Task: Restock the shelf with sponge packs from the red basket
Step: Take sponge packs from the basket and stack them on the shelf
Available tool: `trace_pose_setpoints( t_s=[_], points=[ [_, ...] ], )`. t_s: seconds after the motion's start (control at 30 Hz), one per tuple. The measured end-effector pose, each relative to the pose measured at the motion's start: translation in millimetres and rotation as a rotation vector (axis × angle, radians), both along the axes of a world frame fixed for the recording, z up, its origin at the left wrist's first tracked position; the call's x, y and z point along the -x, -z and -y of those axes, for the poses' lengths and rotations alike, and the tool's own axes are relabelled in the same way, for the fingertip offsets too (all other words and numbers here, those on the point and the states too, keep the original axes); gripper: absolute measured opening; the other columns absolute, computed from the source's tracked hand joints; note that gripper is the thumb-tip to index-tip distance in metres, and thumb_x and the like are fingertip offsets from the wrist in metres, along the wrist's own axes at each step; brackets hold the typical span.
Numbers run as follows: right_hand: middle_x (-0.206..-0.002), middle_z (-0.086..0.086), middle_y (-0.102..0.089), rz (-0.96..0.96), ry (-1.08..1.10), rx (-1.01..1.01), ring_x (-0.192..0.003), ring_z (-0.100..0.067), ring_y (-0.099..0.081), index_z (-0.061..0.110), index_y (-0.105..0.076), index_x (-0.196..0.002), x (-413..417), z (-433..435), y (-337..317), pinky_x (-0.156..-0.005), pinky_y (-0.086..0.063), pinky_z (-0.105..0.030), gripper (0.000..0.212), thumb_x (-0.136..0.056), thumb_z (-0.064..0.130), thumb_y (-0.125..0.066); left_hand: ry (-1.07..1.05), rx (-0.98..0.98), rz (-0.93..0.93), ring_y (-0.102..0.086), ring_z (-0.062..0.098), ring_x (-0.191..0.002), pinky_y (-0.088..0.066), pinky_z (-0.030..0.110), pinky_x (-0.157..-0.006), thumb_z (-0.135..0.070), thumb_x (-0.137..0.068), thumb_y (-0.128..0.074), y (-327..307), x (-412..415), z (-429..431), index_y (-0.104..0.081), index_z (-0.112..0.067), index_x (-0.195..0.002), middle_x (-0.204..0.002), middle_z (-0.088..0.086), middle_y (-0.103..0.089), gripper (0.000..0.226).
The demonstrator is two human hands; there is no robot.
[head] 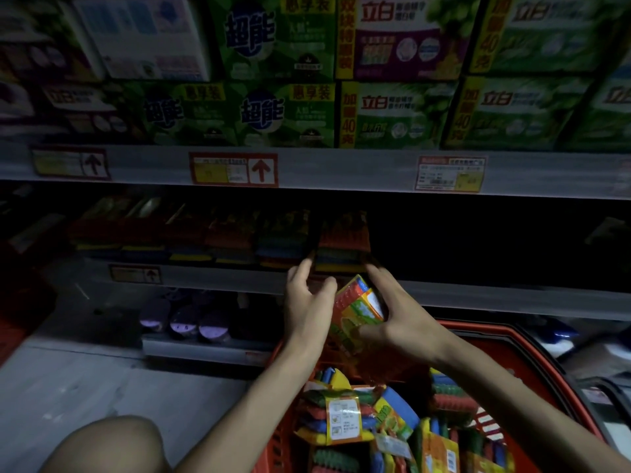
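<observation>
My right hand [406, 322] grips a colourful sponge pack [358, 310], tilted, just in front of the dim middle shelf [218, 278]. My left hand [307, 302] is beside it with fingers stretched up toward the shelf; its fingertips reach the left side of the end sponge pack [343, 245] in the shelf row [222, 238]. Its thumb lies near the top of the held pack. Below my arms stands the red basket [519, 343], holding several more sponge packs [345, 419].
Green and white soap boxes [392, 114] fill the upper shelf, with price tags [234, 169] on its edge. Purple round items [184, 324] sit on the lowest shelf. To the right of the shelf row it is dark. My knee [109, 445] is at lower left.
</observation>
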State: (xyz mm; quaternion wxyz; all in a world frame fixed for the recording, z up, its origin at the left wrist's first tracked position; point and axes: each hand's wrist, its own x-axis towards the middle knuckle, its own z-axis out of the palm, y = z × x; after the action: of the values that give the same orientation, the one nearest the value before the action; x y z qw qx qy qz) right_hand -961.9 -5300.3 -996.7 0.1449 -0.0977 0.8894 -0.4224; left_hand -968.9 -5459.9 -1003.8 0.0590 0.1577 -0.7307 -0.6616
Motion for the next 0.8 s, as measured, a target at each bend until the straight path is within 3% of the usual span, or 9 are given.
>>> trace_pose_setpoints(
  t_s=[0.07,0.13,0.23,0.33,0.4,0.53,0.67,0.8],
  points=[
    [-0.167,0.004,-0.009,0.005,0.000,0.009,-0.139,-0.012,-0.036,0.021,-0.006,-0.164,2,1,-2,-0.107,-0.047,-0.031,0.107,-0.086,0.017,-0.080,-0.008,-0.009,0.016,-0.055,0.020,-0.132,-0.045,0.045,-0.113,-0.019,-0.094,-0.067,-1,1,1,-0.051,-0.018,-0.149,-0.148,0.002,-0.053,0.057],
    [-0.166,0.003,-0.012,0.016,-0.001,0.008,-0.129,-0.007,-0.037,0.019,-0.006,-0.164,2,2,-3,-0.099,-0.049,-0.026,0.104,-0.088,0.016,-0.078,-0.016,0.000,0.026,-0.058,0.020,-0.128,-0.048,0.044,-0.110,-0.023,-0.092,-0.066,0,2,2,-0.053,-0.021,-0.147,-0.143,0.003,-0.057,0.056],
    [-0.169,0.005,-0.007,0.029,-0.005,0.013,-0.135,-0.004,-0.032,0.022,-0.006,-0.164,0,3,0,-0.101,-0.046,-0.023,0.107,-0.087,0.016,-0.079,-0.027,0.052,0.021,-0.065,0.017,-0.114,-0.054,0.032,-0.096,-0.018,-0.093,-0.063,5,3,3,-0.057,-0.024,-0.143,-0.131,0.002,-0.065,0.050],
    [-0.166,0.009,-0.009,0.028,-0.014,0.020,-0.144,-0.009,-0.030,0.025,-0.007,-0.164,-1,2,1,-0.109,-0.045,-0.029,0.108,-0.085,0.017,-0.081,-0.040,0.081,0.024,-0.065,0.012,-0.108,-0.046,0.015,-0.078,-0.013,-0.096,-0.061,11,3,5,-0.054,-0.023,-0.145,-0.125,0.000,-0.066,0.050],
    [-0.159,0.012,-0.014,0.026,-0.016,0.022,-0.139,-0.008,-0.033,0.023,-0.009,-0.164,1,1,0,-0.105,-0.046,-0.027,0.105,-0.086,0.017,-0.080,-0.051,0.061,0.034,-0.065,0.011,-0.104,-0.044,0.013,-0.073,-0.014,-0.097,-0.060,12,4,5,-0.052,-0.023,-0.147,-0.123,0.000,-0.066,0.051],
    [-0.160,0.004,-0.023,0.033,-0.017,0.056,-0.134,-0.017,-0.046,0.022,-0.013,-0.163,4,0,-1,-0.104,-0.051,-0.036,0.102,-0.086,0.019,-0.080,-0.077,0.022,0.034,-0.067,0.009,-0.099,-0.047,0.018,-0.073,-0.014,-0.098,-0.058,11,5,6,-0.052,-0.023,-0.147,-0.120,0.000,-0.069,0.050],
    [-0.155,0.005,-0.028,0.036,-0.026,0.067,-0.127,-0.015,-0.051,0.021,-0.014,-0.163,4,2,-2,-0.098,-0.054,-0.030,0.100,-0.087,0.016,-0.079,-0.102,-0.008,0.021,-0.059,-0.006,-0.089,-0.042,0.009,-0.069,-0.009,-0.099,-0.057,8,4,7,-0.054,-0.019,-0.145,-0.119,-0.002,-0.066,0.047],
    [-0.154,0.002,-0.031,0.019,-0.022,0.058,-0.127,-0.016,-0.052,0.020,-0.015,-0.162,4,2,-3,-0.096,-0.053,-0.027,0.099,-0.087,0.017,-0.079,-0.109,-0.016,-0.006,-0.066,0.006,-0.098,-0.046,0.013,-0.072,-0.005,-0.097,-0.056,8,4,9,-0.061,-0.020,-0.134,-0.118,0.001,-0.069,0.040]
  ],
)
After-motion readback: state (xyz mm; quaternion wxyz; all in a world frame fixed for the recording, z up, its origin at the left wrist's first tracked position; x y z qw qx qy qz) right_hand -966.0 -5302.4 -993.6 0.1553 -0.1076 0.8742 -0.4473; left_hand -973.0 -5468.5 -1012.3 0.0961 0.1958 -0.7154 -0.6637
